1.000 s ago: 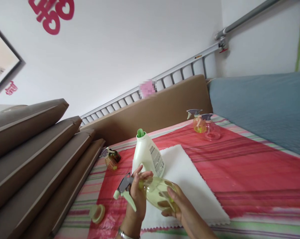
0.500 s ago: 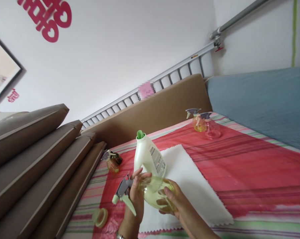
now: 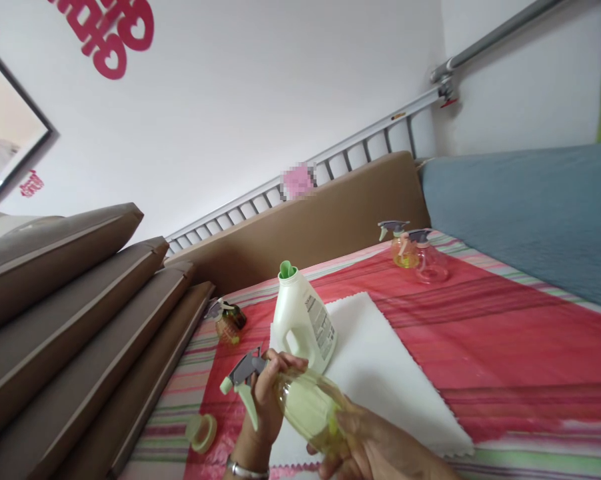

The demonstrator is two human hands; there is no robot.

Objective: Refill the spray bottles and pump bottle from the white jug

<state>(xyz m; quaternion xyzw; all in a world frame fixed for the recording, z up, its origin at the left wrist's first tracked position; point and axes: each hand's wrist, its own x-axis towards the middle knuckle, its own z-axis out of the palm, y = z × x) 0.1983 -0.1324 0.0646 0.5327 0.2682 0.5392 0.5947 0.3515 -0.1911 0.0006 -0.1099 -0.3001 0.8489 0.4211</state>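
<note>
A clear yellow spray bottle [image 3: 308,403] with a grey and pale green trigger head [image 3: 245,373] lies tilted on its side in the air between my hands. My left hand [image 3: 275,383] is wrapped round its neck, just below the trigger head. Around the bottle's base my right hand [image 3: 350,440] is closed, its fingers partly hidden behind the plastic. Just behind stands a white detergent jug [image 3: 300,313] with a green spout, upright on a white cloth with zigzag edges [image 3: 395,373]. To the left, a pale green cap [image 3: 203,432] rests on the red cover.
Amber spray bottles [image 3: 226,325] stand at the back left. A yellow spray bottle [image 3: 404,252] and a pink one [image 3: 432,265] stand at the back right. Stacked brown cushions [image 3: 80,320] line the left side; a blue padded surface [image 3: 520,207] borders the right.
The spray bottle has tilted further, its base dropping lower toward me. My right hand has moved down with the base, while my left hand stays at the neck.
</note>
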